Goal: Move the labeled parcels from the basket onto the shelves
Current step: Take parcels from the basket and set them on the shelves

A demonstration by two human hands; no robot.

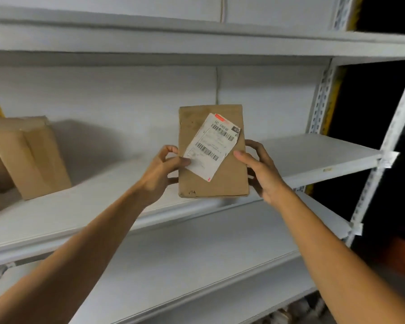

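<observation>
The parcel (229, 181) is gripped upright by its side edges, fingers (171, 149) of left hand (160, 174) and right hand (263, 176) curled on it, the shelf (313, 157) lying just beyond.

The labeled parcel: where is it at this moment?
Head view, centre: the parcel is held upright between the left hand and the right hand, at the shelf front, right of a plain box.

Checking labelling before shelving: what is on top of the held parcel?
A white label with barcodes, stuck on askew. The thumb of the left hand covers its lower-left edge; the right hand grips the parcel opposite.
</observation>
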